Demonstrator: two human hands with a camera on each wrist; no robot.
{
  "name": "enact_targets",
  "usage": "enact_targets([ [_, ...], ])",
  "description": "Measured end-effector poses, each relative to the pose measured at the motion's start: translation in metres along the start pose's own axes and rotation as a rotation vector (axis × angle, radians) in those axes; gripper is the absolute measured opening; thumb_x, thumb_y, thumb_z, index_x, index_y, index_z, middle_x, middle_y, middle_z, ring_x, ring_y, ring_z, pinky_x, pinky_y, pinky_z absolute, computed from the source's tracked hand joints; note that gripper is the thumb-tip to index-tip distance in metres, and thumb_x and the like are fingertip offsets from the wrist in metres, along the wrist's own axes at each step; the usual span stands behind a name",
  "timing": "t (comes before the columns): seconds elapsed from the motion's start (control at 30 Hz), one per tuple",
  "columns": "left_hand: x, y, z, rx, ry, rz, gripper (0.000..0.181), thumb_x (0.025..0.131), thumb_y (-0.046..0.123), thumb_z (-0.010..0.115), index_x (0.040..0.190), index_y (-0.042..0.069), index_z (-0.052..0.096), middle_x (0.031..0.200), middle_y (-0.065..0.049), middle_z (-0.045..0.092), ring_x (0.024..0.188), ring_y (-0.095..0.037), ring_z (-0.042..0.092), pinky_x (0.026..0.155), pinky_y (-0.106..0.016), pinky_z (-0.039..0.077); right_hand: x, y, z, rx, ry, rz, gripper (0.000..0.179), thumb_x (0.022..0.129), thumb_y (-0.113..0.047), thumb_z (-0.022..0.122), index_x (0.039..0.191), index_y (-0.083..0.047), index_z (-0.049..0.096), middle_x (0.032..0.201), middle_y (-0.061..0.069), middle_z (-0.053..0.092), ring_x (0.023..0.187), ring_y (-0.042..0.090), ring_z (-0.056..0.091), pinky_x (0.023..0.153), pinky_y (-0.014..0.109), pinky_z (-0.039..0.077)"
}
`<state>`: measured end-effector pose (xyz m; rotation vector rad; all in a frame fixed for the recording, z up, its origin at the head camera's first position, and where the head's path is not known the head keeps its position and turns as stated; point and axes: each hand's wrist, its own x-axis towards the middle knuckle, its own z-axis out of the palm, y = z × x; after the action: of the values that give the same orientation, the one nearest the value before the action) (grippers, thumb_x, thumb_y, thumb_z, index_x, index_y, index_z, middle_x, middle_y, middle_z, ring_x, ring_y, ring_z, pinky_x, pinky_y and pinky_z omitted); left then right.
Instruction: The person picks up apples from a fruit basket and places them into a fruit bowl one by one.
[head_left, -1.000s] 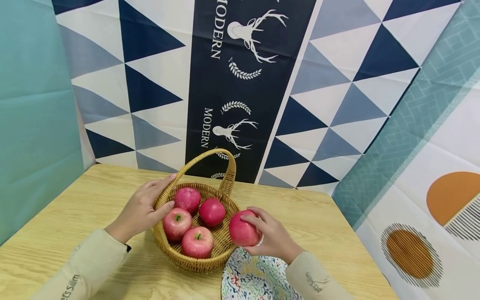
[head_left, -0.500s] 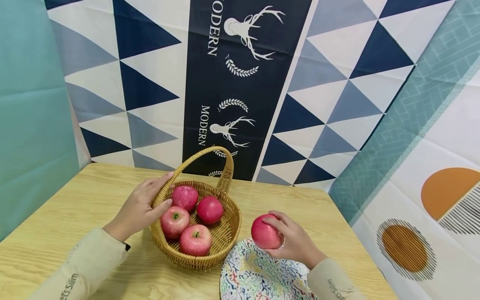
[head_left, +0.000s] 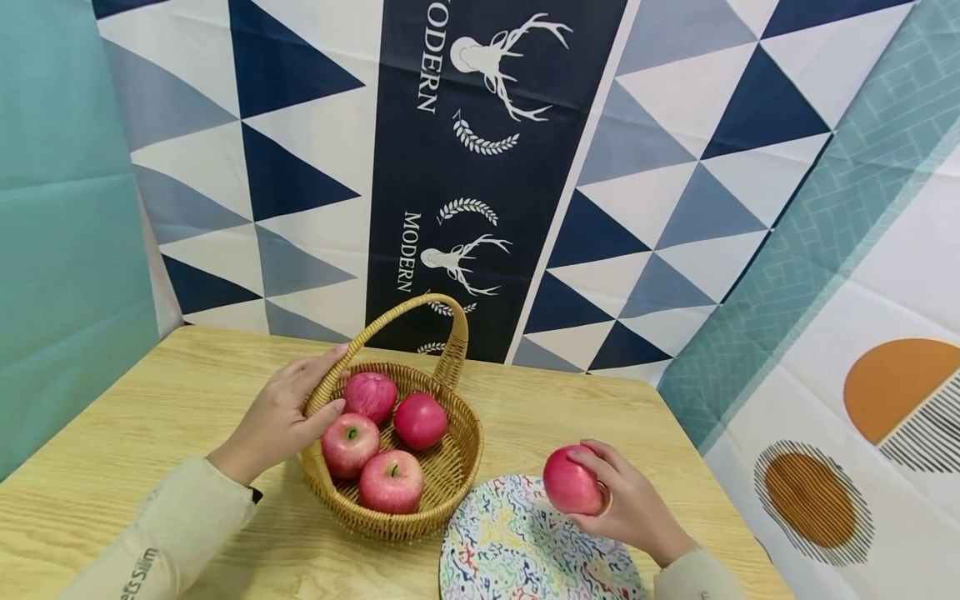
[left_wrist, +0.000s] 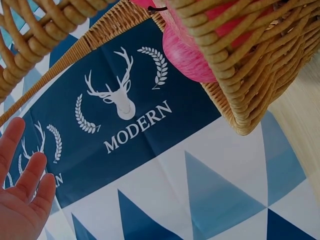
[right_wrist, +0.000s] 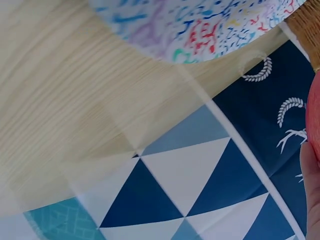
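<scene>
My right hand (head_left: 630,500) holds a red apple (head_left: 573,481) over the patterned plate (head_left: 517,542), right of the wicker basket; in the right wrist view part of the apple (right_wrist: 314,117) and a finger show at the right edge. My left hand (head_left: 281,417) rests against the left side of the basket (head_left: 397,525), its thumb on the inner side of the arched handle (head_left: 390,317). Fairly straight, spread fingers (left_wrist: 37,172) show in the left wrist view. Several red apples (head_left: 392,482) lie in the basket.
The pale wooden table (head_left: 225,350) bears the basket and plate, which stand close together. Behind it hangs a cloth (head_left: 480,167) with triangles and deer heads. A teal cloth (head_left: 67,208) hangs at the left, and a printed one (head_left: 862,400) at the right.
My right hand has moved the apple rightward from the basket's right rim to over the plate. My left hand has stayed at the basket.
</scene>
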<state>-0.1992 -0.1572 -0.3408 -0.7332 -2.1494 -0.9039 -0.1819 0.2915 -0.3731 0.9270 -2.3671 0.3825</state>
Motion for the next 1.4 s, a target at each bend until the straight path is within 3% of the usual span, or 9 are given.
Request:
enact_targets([
  [0.13, -0.001, 0.0, -0.001, 0.003, 0.011, 0.005, 0.067, 0.08, 0.014, 0.069, 0.144, 0.017, 0.047, 0.118, -0.018, 0.062, 0.104, -0.035, 0.057, 0.081, -0.059, 0.047, -0.008, 0.004, -0.004, 0.012, -0.034, 0.053, 0.079, 0.047, -0.017, 0.096, 0.118, -0.008, 0.062, 0.115, 0.016, 0.06, 0.089, 0.03, 0.065, 0.062, 0.033, 0.058],
  [0.23, -0.001, -0.001, -0.002, 0.003, 0.017, 0.004, 0.068, 0.08, 0.013, 0.069, 0.144, 0.019, 0.047, 0.117, -0.018, 0.062, 0.103, -0.034, 0.057, 0.079, -0.058, 0.047, -0.012, 0.006, -0.006, 0.061, -0.097, 0.14, 0.074, 0.052, -0.02, 0.094, 0.117, -0.006, 0.063, 0.114, 0.015, 0.06, 0.089, 0.03, 0.064, 0.062, 0.031, 0.058],
  [0.4, 0.0, 0.0, -0.002, -0.005, 0.011, -0.003, 0.069, 0.08, 0.013, 0.069, 0.145, 0.02, 0.046, 0.118, -0.018, 0.061, 0.104, -0.035, 0.057, 0.08, -0.059, 0.047, -0.016, 0.007, -0.01, 0.131, -0.266, 0.294, 0.066, 0.062, -0.028, 0.089, 0.119, -0.006, 0.063, 0.114, 0.014, 0.058, 0.092, 0.03, 0.062, 0.064, 0.035, 0.058],
  [0.57, 0.0, 0.001, -0.002, -0.004, 0.005, -0.015, 0.066, 0.081, 0.013, 0.069, 0.143, 0.016, 0.048, 0.118, -0.018, 0.061, 0.103, -0.034, 0.057, 0.079, -0.057, 0.047, -0.014, 0.009, -0.011, 0.125, -0.456, 0.366, 0.07, 0.065, -0.037, 0.086, 0.123, -0.008, 0.061, 0.117, 0.012, 0.056, 0.094, 0.027, 0.06, 0.065, 0.038, 0.058],
  [0.67, 0.0, 0.002, -0.001, -0.001, -0.002, -0.016, 0.064, 0.081, 0.014, 0.069, 0.142, 0.014, 0.048, 0.118, -0.018, 0.062, 0.103, -0.034, 0.057, 0.079, -0.057, 0.047, -0.014, 0.009, -0.009, 0.127, -0.505, 0.402, 0.075, 0.063, -0.039, 0.086, 0.124, -0.006, 0.057, 0.116, 0.009, 0.057, 0.096, 0.026, 0.059, 0.067, 0.039, 0.058],
  [0.8, 0.001, 0.003, 0.0, 0.004, -0.009, -0.003, 0.062, 0.082, 0.016, 0.069, 0.141, 0.011, 0.049, 0.118, -0.018, 0.062, 0.103, -0.034, 0.057, 0.08, -0.057, 0.048, -0.017, 0.008, -0.007, 0.122, -0.521, 0.431, 0.075, 0.061, -0.039, 0.088, 0.121, -0.006, 0.056, 0.113, 0.005, 0.059, 0.098, 0.025, 0.058, 0.069, 0.04, 0.058],
  [0.97, 0.001, 0.003, 0.001, 0.007, -0.004, 0.01, 0.061, 0.084, 0.017, 0.069, 0.141, 0.01, 0.049, 0.118, -0.018, 0.062, 0.103, -0.034, 0.058, 0.08, -0.057, 0.048, -0.019, 0.007, -0.004, 0.077, -0.531, 0.391, 0.069, 0.061, -0.042, 0.087, 0.117, -0.013, 0.059, 0.111, 0.002, 0.058, 0.095, 0.022, 0.057, 0.069, 0.039, 0.057],
  [1.4, 0.0, 0.004, 0.001, 0.011, -0.003, 0.002, 0.062, 0.084, 0.016, 0.068, 0.142, 0.011, 0.048, 0.116, -0.019, 0.062, 0.102, -0.035, 0.058, 0.079, -0.057, 0.048, -0.019, 0.002, 0.003, 0.028, -0.515, 0.362, 0.068, 0.066, -0.047, 0.084, 0.121, -0.013, 0.064, 0.117, 0.008, 0.059, 0.098, 0.026, 0.057, 0.069, 0.044, 0.055],
])
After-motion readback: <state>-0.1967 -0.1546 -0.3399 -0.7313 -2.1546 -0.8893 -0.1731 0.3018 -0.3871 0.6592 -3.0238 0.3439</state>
